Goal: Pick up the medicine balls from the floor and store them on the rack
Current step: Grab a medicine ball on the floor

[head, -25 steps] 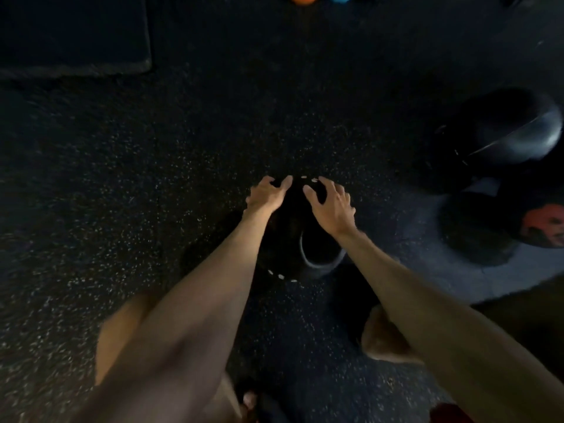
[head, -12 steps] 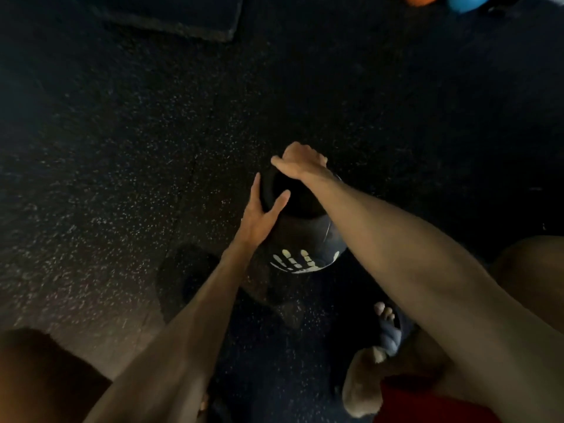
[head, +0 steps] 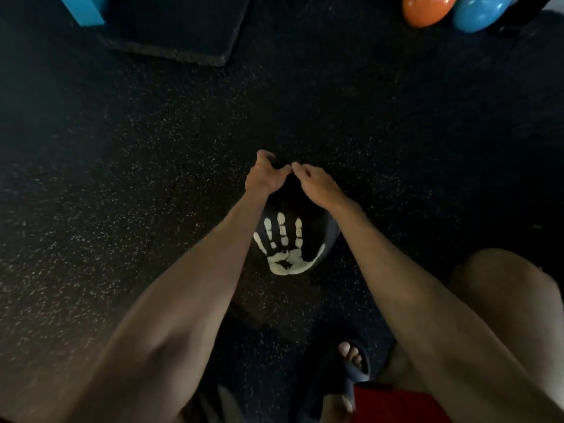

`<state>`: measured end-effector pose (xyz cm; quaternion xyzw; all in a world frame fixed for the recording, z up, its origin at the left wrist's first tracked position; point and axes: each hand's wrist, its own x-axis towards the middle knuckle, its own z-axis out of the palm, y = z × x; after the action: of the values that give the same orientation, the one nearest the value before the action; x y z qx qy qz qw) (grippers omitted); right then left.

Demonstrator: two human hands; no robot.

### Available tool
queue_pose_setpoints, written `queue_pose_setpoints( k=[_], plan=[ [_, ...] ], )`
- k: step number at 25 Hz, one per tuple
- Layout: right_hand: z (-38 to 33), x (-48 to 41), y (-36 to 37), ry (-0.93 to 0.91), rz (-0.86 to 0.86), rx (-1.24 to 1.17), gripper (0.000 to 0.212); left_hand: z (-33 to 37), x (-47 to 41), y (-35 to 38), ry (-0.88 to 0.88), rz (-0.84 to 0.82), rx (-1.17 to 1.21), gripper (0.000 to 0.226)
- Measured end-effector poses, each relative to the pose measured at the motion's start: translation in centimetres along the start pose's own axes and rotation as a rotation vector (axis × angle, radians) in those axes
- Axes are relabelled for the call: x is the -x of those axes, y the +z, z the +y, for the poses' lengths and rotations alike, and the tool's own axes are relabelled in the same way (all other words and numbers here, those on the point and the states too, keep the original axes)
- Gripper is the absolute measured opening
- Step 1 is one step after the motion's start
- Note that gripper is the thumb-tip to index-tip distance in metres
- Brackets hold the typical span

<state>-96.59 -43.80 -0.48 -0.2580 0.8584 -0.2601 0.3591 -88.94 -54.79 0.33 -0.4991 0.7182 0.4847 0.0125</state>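
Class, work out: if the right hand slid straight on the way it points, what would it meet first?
Probably the left hand: the right hand points at it across the ball, the two nearly touching; depth is unclear.

Three balls are in view: one black ball (head: 283, 245) with a single white handprint, one orange ball (head: 427, 9) and one blue ball (head: 482, 10). Two hands grip the black one, the left hand (head: 264, 175) and the right hand (head: 317, 184). The floor (head: 91, 209) carries one dark mat (head: 171, 29), one blue piece (head: 88, 10), perhaps a box, and one sandal (head: 351, 370).
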Motion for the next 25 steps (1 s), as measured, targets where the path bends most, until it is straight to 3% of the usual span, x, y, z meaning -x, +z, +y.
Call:
queue_pose_setpoints(
  k=[2,4,7,10,13,18,21,25],
  plan=[
    [1.8,1.4,0.2,-0.122,0.128,0.078,0.06,1.6,-2.6,0.2,-0.072,0.08,0.039,0.039],
    [2.9,1.7,0.0,-0.174,0.269,0.066,0.059,2.3,-4.1,0.2,0.006,0.091,-0.012,0.031],
    [2.5,-0.8,-1.6,-0.068,0.292,-0.033,0.058,2.1,-3.2,1.0,0.225,0.049,-0.132,0.032],
    [1.3,-4.4,-3.5,0.103,0.295,-0.106,0.059,-0.2,-0.7,2.4,0.371,0.143,-0.379,0.051],
    [0.0,-7.3,-5.0,0.216,0.244,-0.149,0.053,-1.6,1.6,2.8,0.489,0.165,-0.466,0.066],
    [-1.4,-11.6,-5.9,0.117,0.281,-0.176,0.028,0.0,-1.8,2.2,0.353,0.197,-0.433,0.062],
    [-1.5,-14.3,-6.8,0.031,0.307,-0.119,0.032,4.0,-5.9,2.0,0.269,0.211,-0.449,0.059],
    [-1.0,-15.2,-6.8,0.016,0.363,-0.075,0.045,9.8,-14.8,1.0,0.136,0.105,-0.431,0.059]
  ],
)
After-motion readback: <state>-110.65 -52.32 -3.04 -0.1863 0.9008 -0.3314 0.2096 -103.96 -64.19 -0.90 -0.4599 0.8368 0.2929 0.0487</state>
